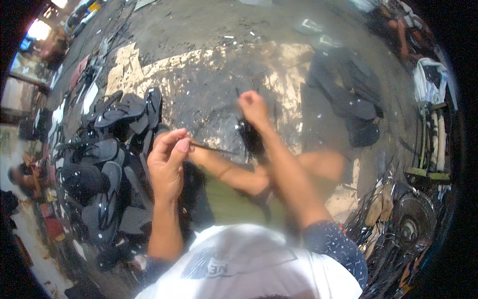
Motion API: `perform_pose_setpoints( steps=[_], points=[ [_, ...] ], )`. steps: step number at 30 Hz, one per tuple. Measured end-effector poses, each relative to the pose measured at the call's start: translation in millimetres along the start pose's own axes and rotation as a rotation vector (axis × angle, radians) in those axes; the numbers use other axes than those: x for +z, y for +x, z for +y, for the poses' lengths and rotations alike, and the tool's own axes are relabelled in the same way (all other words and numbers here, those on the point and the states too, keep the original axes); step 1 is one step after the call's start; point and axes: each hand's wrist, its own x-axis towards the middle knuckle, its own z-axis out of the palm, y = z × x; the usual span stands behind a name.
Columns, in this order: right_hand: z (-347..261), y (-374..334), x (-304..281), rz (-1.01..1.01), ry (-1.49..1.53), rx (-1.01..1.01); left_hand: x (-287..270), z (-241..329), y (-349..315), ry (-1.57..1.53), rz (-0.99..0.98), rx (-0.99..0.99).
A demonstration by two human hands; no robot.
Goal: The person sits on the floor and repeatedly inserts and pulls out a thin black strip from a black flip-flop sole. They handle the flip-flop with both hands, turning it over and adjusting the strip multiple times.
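My left hand (169, 159) is raised at the left, its thumb and fingertips pinched on a thin dark strip (214, 148) that stretches toward the right across my bare leg (231, 174). Farther off and to the right, my right hand (254, 107) is closed, a little blurred. A small dark tip shows beside its fingers, but I cannot make out what it belongs to. Just below that hand is a shiny black bundle (250, 138), whose kind is unclear. Left of my left hand lies a heap of black flip-flops (112, 174), one of them (154, 102) tilted up at the far edge.
Worn tan sheeting (286, 65) covers part of the dark floor (209, 84). Black sheets (343, 84) lie at the right. A fan (411, 219) stands at the lower right near tangled black strips (368, 219), with a green wooden stool (428, 174) beyond. Another person (403, 37) sits at the far right.
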Motion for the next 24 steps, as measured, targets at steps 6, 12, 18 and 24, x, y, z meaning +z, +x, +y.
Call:
perform_pose_setpoints(
  steps=[6,12,18,24],
  points=[
    [-159,-56,-73,-0.125,0.375,-0.012,8,-6,19,0.174,-0.096,0.039],
    [-213,-94,-99,-0.13,0.199,-0.387,40,10,2,0.002,-0.202,0.07],
    [-225,-102,-103,-0.166,0.112,-0.496,41,17,-8,-0.031,-0.281,0.137],
    [-219,-108,-94,-0.189,0.231,-0.433,47,14,-10,0.057,-0.231,0.209]
  ],
)
